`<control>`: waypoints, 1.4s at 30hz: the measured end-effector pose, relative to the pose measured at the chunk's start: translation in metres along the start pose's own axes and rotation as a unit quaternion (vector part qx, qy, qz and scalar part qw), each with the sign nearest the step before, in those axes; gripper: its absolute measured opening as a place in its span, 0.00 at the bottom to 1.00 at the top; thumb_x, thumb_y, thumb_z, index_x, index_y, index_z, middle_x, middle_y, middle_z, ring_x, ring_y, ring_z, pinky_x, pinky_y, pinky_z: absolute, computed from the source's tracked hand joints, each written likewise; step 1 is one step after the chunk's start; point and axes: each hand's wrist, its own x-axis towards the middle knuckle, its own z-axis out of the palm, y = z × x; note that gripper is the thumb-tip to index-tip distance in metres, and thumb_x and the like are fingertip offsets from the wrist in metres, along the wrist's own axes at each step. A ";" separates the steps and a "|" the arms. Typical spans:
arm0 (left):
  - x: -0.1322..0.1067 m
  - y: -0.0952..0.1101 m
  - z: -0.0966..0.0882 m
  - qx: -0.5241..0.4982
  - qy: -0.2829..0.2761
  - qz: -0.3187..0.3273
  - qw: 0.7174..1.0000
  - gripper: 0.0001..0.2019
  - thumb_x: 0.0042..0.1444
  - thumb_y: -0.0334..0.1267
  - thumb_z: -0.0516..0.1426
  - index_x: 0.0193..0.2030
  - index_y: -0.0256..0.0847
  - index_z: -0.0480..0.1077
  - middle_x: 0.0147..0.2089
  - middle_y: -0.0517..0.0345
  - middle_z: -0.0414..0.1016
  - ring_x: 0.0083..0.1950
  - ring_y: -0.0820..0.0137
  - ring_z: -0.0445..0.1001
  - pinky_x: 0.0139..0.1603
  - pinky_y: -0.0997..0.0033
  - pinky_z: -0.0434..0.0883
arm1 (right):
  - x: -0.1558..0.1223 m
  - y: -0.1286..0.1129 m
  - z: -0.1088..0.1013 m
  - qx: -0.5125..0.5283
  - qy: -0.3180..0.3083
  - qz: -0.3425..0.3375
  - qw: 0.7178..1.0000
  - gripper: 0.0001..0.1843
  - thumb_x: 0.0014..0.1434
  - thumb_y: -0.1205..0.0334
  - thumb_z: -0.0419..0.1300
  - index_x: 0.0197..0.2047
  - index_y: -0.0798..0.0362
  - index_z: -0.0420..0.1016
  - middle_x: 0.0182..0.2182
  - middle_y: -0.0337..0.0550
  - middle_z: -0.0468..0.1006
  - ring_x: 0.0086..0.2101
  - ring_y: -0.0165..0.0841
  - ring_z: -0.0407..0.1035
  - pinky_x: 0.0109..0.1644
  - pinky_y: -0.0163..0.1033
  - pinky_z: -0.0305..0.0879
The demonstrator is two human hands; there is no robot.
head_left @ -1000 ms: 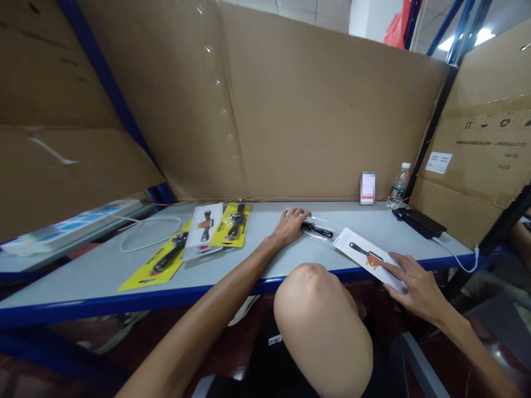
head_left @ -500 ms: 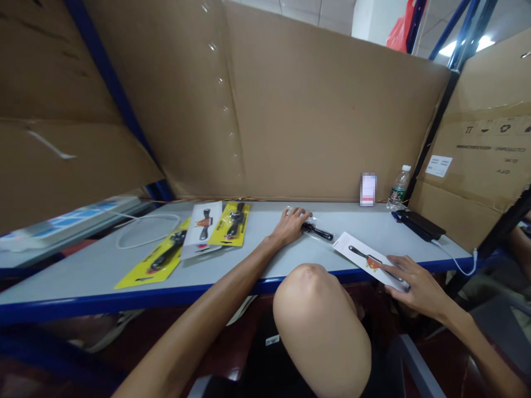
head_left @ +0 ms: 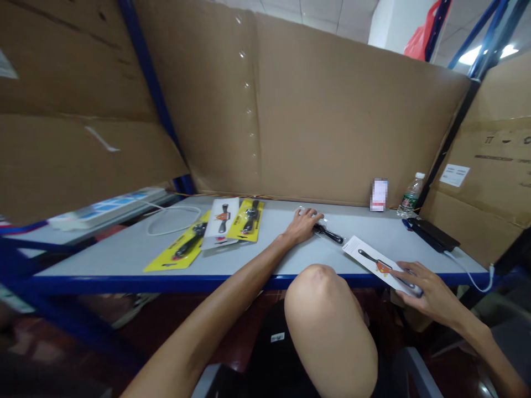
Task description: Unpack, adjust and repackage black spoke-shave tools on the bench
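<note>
My left hand (head_left: 304, 225) lies on the grey shelf top (head_left: 124, 255), its fingers curled over a black-handled tool in a clear bag (head_left: 329, 234). My right hand (head_left: 423, 290) holds the near end of a white printed card (head_left: 369, 258) that shows a tool picture; the card juts past the blue front edge. My bare knee (head_left: 321, 298) rises between the arms.
To the left lie two yellow packed tools (head_left: 182, 250) and a white packed one (head_left: 222, 219), a white cable loop (head_left: 172, 218) and a power strip (head_left: 105, 205). At the back right stand a small box (head_left: 379, 194), a water bottle (head_left: 410, 194) and a black device (head_left: 431, 235). Cardboard walls surround the shelf.
The view has swung slightly to the left and down. My right hand has drawn the white card a little nearer the front edge. My left hand stays on the bagged tool.
</note>
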 end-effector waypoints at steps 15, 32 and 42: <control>0.002 -0.002 0.004 -0.008 0.003 -0.002 1.000 0.31 0.54 0.24 0.53 0.64 0.49 0.67 0.64 0.47 0.69 0.68 0.54 0.63 0.70 0.43 0.54 | 0.003 0.011 -0.003 0.023 0.006 -0.002 1.000 0.20 0.62 0.56 0.62 0.57 0.41 0.82 0.56 0.49 0.78 0.53 0.46 0.74 0.58 0.53 0.73; 0.001 -0.003 0.003 0.014 -0.014 0.005 1.000 0.32 0.55 0.23 0.52 0.66 0.47 0.65 0.64 0.46 0.69 0.68 0.55 0.62 0.70 0.45 0.55 | 0.001 0.012 0.009 0.068 0.001 0.062 0.996 0.22 0.60 0.56 0.62 0.57 0.40 0.82 0.59 0.48 0.77 0.57 0.47 0.72 0.62 0.55 0.70; 0.000 0.001 -0.001 -0.003 -0.009 -0.001 1.000 0.29 0.57 0.27 0.55 0.65 0.47 0.66 0.64 0.46 0.69 0.67 0.55 0.64 0.70 0.46 0.56 | 0.014 0.015 0.033 0.072 0.081 0.042 0.993 0.22 0.63 0.45 0.61 0.57 0.41 0.81 0.58 0.47 0.78 0.55 0.48 0.74 0.59 0.56 0.73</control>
